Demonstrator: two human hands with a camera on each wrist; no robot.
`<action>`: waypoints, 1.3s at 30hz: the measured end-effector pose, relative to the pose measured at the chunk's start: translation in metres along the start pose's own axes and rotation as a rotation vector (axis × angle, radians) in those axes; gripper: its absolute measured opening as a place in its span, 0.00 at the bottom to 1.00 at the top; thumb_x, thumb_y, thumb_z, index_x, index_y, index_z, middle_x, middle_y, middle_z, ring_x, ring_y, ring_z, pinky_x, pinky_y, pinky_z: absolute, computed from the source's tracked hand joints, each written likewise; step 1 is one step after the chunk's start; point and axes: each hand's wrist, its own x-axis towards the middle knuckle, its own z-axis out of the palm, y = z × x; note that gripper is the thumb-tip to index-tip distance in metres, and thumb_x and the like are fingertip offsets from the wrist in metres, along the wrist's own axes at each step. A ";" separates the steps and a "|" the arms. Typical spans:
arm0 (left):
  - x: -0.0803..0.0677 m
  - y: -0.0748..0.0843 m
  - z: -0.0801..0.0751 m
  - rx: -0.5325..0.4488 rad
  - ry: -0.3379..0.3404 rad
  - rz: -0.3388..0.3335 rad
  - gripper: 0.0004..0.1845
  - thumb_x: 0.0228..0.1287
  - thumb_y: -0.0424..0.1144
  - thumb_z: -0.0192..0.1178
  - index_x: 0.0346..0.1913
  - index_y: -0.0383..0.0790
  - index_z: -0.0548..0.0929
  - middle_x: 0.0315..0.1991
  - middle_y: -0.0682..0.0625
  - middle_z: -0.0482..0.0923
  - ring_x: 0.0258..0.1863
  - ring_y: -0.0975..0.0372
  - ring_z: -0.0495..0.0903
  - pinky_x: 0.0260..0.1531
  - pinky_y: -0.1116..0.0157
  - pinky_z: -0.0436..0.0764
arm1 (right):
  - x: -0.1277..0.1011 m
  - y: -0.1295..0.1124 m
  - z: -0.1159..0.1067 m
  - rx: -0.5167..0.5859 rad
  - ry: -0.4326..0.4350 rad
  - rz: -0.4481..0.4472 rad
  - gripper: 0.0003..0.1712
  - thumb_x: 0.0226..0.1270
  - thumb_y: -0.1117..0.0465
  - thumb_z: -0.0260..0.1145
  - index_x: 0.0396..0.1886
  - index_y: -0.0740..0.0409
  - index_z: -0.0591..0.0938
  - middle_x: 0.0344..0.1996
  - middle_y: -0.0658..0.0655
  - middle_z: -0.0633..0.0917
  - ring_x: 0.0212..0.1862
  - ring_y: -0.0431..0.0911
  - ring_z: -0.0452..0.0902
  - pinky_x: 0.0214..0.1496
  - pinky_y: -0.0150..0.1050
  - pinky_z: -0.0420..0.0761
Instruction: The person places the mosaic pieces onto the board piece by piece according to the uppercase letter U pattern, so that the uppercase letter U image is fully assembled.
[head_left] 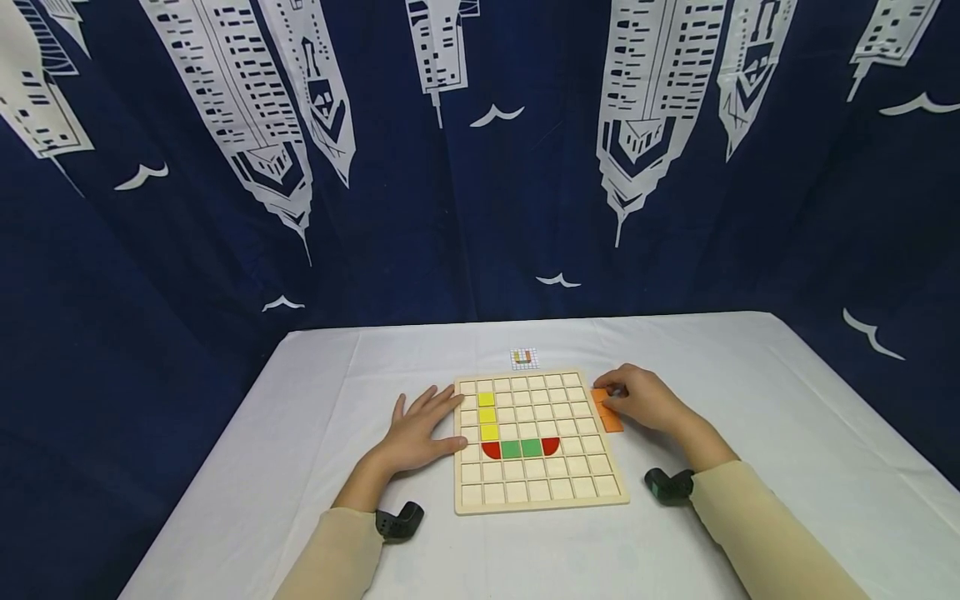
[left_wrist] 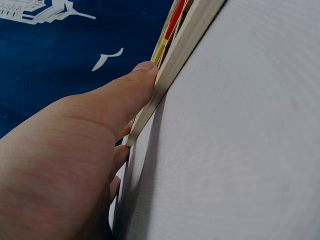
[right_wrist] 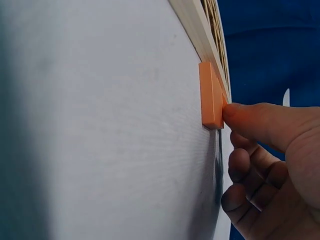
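1. One white-covered table (head_left: 750, 400) carries everything, with a dark blue curtain (head_left: 465, 208) printed with white towers and birds hanging behind it.
2. The wooden grid board (head_left: 570, 492) lies flat at the table's middle, between the two hands. It holds three yellow squares (head_left: 487, 415) in a column, and below them a row of a red quarter-round (head_left: 491, 451), two green squares (head_left: 521, 448) and another red quarter-round.
3. The left hand (head_left: 420, 433) lies flat on the cloth at the board's left edge, fingers straight and spread. The left wrist view shows its thumb (left_wrist: 131, 87) pressed against the board's side; it grasps nothing.
4. The right hand (head_left: 645, 400) rests just off the board's right edge with its fingers curled. Its thumb tip (right_wrist: 235, 116) touches the orange pieces (head_left: 607, 412); whether the other fingers pinch them cannot be told.
5. Those orange pieces lie on the cloth against the board's right side, partly under the right hand and well apart from the left hand. In the right wrist view one orange block (right_wrist: 211, 95) stands beside the board's rim.
6. A small pattern card (head_left: 524, 358) lies just beyond the board's far edge.
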 end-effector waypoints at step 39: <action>0.000 0.000 -0.001 0.016 -0.008 -0.002 0.40 0.59 0.62 0.60 0.72 0.55 0.63 0.77 0.55 0.52 0.78 0.52 0.45 0.70 0.37 0.31 | 0.002 -0.048 0.017 0.115 -0.054 -0.097 0.13 0.56 0.61 0.72 0.43 0.51 0.85 0.38 0.51 0.82 0.32 0.42 0.70 0.33 0.31 0.73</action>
